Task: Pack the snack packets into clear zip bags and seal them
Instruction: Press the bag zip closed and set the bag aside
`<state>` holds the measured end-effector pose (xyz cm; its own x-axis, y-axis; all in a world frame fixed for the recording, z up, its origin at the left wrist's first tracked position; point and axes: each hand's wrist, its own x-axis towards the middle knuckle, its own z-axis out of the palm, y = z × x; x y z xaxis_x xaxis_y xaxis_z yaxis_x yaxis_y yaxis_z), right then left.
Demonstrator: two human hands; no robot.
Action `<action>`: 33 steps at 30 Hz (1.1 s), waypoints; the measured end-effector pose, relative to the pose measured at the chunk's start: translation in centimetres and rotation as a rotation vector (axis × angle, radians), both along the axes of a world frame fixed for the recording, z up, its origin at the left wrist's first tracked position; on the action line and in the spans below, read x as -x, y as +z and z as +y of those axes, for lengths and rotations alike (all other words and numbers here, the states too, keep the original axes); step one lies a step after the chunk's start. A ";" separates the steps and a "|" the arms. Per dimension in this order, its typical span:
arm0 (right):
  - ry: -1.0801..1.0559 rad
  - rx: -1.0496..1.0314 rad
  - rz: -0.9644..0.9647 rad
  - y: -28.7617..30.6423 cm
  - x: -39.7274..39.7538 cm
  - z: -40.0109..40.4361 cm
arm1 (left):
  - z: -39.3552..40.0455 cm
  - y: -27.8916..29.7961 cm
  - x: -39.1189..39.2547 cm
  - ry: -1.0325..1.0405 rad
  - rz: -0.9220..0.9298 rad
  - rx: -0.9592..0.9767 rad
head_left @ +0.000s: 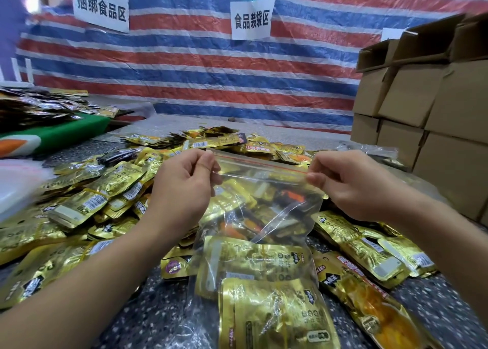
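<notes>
Above the heap of gold snack packets [87,203], a clear zip bag [261,216] already loaded with packets is held up by its mouth. Its left corner is pinched by the left hand [184,185], its right corner by the right hand [353,185], with the red zip strip [264,165] stretched between them. The seal appears not yet pressed along its length. If the strip is closed unevenly or film is trapped in the track, a gap could be left. The heavy contents, sagging below the strip, could also pull a corner free.
</notes>
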<state>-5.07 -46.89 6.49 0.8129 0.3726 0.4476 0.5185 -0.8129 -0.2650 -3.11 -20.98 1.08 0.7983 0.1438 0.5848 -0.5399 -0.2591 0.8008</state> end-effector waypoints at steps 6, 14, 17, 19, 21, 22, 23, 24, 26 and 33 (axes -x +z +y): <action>0.036 -0.007 0.044 0.1 0.1 0.1 | -0.1 -0.3 0.2 -0.087 0.004 0.001; 0.110 -0.116 0.084 -0.9 0.0 -0.7 | -0.8 -0.4 0.3 -0.231 0.050 0.086; 0.102 -0.207 -0.030 -1.4 -0.3 -0.6 | -0.8 0.1 0.4 -0.369 0.201 0.198; 0.081 -0.378 -0.051 -1.8 -0.4 -0.1 | -0.8 0.3 0.5 -0.447 0.331 0.173; 0.075 -0.660 0.017 -2.2 -0.5 0.3 | -0.9 0.0 0.8 -0.496 0.408 0.099; 0.100 -0.801 0.122 -2.4 -0.4 0.5 | -1.1 -0.1 1.0 -0.512 0.416 0.097; 0.144 -0.910 0.272 -2.7 -0.4 0.7 | -1.3 -0.2 1.1 -0.522 0.414 0.125; 0.189 -0.963 0.413 -3.1 -0.3 0.9 | -1.4 -0.2 1.1 -0.533 0.411 0.177; 0.217 -0.899 0.584 -4.2 -0.4 0.8 | -1.4 0.0 1.0 -0.547 0.404 0.291; 0.290 -0.458 0.828 -5.0 1.8 1.6 | -0.9 0.9 0.7 -0.487 0.365 0.451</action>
